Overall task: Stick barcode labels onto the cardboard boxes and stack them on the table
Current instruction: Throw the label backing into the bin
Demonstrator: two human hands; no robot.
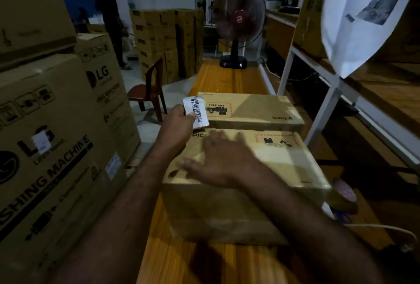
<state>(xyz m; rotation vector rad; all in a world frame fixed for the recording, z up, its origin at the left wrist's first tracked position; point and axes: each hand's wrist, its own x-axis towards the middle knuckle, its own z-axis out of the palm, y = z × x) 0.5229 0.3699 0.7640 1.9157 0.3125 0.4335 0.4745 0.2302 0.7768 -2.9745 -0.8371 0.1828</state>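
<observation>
Two brown PICO cardboard boxes sit on the wooden table (229,79). The near box (277,165) stands closest to me; the far box (254,107) lies just behind it. My left hand (176,124) pinches a white barcode label (196,112) above the near box's far left corner. My right hand (220,161) lies flat with spread fingers on the top of the near box, blurred by motion.
Large LG washing machine cartons (56,138) are stacked at the left. A standing fan (238,24) sits at the table's far end. White shelving (334,92) with a hanging printed sheet (363,10) runs along the right. A chair (148,92), stacked cartons (166,40) and a person (111,15) are behind.
</observation>
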